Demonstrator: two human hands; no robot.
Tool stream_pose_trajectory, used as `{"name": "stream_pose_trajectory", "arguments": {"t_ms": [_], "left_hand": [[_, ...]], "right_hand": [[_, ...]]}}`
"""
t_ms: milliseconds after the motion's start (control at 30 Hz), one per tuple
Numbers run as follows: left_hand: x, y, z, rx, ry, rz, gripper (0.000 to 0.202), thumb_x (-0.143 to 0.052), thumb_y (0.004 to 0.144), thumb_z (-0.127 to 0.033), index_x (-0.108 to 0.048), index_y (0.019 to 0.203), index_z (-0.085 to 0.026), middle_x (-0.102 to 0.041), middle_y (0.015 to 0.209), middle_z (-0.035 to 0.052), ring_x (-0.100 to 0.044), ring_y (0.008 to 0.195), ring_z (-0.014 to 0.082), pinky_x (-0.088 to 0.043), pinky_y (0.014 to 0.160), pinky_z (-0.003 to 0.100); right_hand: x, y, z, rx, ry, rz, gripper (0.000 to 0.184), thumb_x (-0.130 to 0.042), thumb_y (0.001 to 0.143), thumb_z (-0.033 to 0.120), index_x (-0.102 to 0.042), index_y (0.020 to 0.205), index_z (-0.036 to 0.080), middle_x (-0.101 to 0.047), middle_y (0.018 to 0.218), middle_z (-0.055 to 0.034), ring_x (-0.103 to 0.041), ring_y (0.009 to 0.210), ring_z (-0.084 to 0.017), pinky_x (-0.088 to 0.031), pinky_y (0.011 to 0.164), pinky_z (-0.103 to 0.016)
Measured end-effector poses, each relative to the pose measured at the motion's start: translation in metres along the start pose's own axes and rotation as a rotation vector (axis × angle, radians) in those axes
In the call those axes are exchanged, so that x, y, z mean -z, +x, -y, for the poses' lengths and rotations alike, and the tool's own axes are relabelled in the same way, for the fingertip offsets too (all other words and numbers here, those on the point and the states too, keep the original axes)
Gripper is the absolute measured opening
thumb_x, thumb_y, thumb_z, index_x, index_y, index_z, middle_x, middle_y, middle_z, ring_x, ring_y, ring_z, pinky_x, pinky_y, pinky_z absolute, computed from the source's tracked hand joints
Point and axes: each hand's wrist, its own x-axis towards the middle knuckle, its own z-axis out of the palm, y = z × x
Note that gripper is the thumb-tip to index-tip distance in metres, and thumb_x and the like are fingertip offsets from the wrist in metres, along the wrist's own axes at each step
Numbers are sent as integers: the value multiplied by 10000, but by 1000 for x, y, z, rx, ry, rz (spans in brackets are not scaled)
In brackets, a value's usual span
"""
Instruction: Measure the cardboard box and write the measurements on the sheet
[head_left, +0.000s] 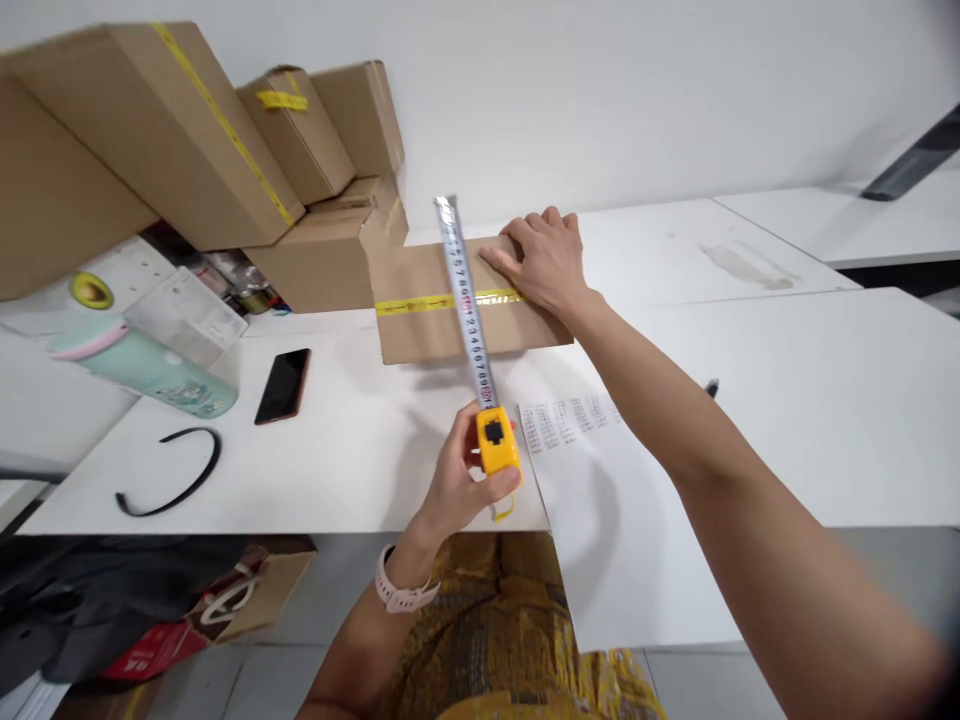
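Observation:
My left hand is closed around a yellow tape measure above the desk's front edge. Its silver blade is pulled out and reaches up across the face of a cardboard box, with the free end beyond the box's top edge. Yellow tape runs sideways over that box. My right hand rests on the box's upper right part, fingers bent over the top edge and thumb on the near face. A sheet of paper with rows of handwritten figures lies below, hanging partly off the desk.
Several cardboard boxes are stacked at the back left. Nearby are a mint-green tumbler, a phone and a black headband. A pen shows past my right forearm. Under the desk, a paper bag stands at left.

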Motion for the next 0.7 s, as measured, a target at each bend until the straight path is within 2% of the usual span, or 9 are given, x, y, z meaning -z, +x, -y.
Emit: {"name": "stream_pose_trajectory", "arguments": {"t_ms": [133, 233, 300, 400, 500, 600, 700], "left_hand": [[6, -38, 3, 18, 37, -17, 765, -836, 740, -374, -456, 1396, -264, -642, 1288, 109, -667, 1008, 233, -569, 880, 370], [3, -62, 4, 90, 80, 26, 760, -819, 735, -347, -460, 1399, -259, -651, 1285, 115, -658, 1014, 240, -569, 873, 368], [-2, -75, 2, 158, 153, 80, 760, -812, 706, -315, -473, 1384, -256, -665, 1264, 110, -658, 995, 243, -570, 831, 349], [-6, -92, -2, 257, 352, 198, 821, -798, 662, -302, -461, 1409, -259, -693, 1200, 90, -663, 977, 260, -560, 812, 361], [-7, -105, 0, 292, 545, 352, 879, -788, 644, -314, -435, 1448, -276, -677, 1266, 87, -663, 1042, 295, -549, 885, 423], [-9, -113, 5, 246, 642, 510, 852, -791, 632, -300, -474, 1423, -276, -662, 1322, 90, -651, 1137, 333, -512, 997, 483], [-15, -112, 6, 254, 650, 589, 864, -786, 654, -288, -460, 1455, -279, -651, 1364, 99, -644, 1195, 344, -493, 1045, 500]], "right_hand": [[8, -39, 20, -1, -62, 2, 634, -242, 1012, 686, -638, 1212, 234, -646, 1159, -142, -494, 1184, -370, -332, 1013, -556], [12, -78, 33, 40, -35, 80, 542, -304, 1025, 635, -636, 1227, 258, -651, 1218, -134, -514, 1173, -349, -338, 1014, -539], [20, -103, 36, 43, 34, 136, 430, -344, 1048, 539, -646, 1225, 289, -666, 1232, -115, -536, 1179, -325, -341, 1030, -526], [54, -137, 31, -157, 211, 82, 397, -315, 1069, 425, -657, 1248, 329, -697, 1166, -94, -575, 1178, -308, -388, 1011, -537], [104, -172, 20, -437, 491, 29, 466, -292, 1056, 518, -630, 1331, 352, -709, 995, -91, -655, 1030, -299, -502, 852, -498], [146, -213, 10, -556, 743, -42, 379, -471, 995, 574, -725, 1171, 355, -671, 806, -77, -668, 784, -267, -528, 661, -442], [163, -256, 11, -660, 868, -112, 170, -640, 943, 459, -772, 1009, 375, -637, 688, -38, -568, 557, -207, -467, 482, -389]]}}
